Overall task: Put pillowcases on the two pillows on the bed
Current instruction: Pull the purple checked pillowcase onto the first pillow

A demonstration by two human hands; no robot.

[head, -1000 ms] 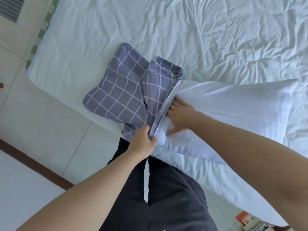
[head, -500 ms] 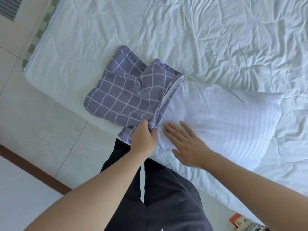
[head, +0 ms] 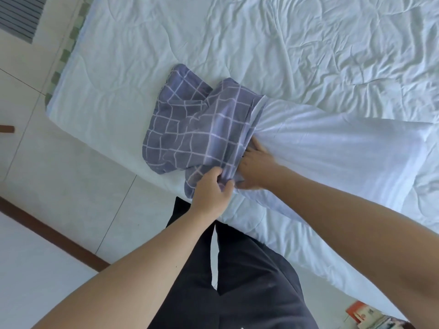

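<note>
Broadly, the bed [head: 261, 43] carries the white pillow [head: 332, 148], its long axis running rightward from the hands, with its left end inside the mouth of the checked pillowcase [head: 190, 129]. That case lies bunched to the left of both hands, near the bed's edge. The left hand [head: 211, 193] pinches the case's near hem, fingers curled tight. The right hand [head: 256, 167] presses the pillow at the opening; its fingertips seem tucked inside, so their spread is hidden.
</note>
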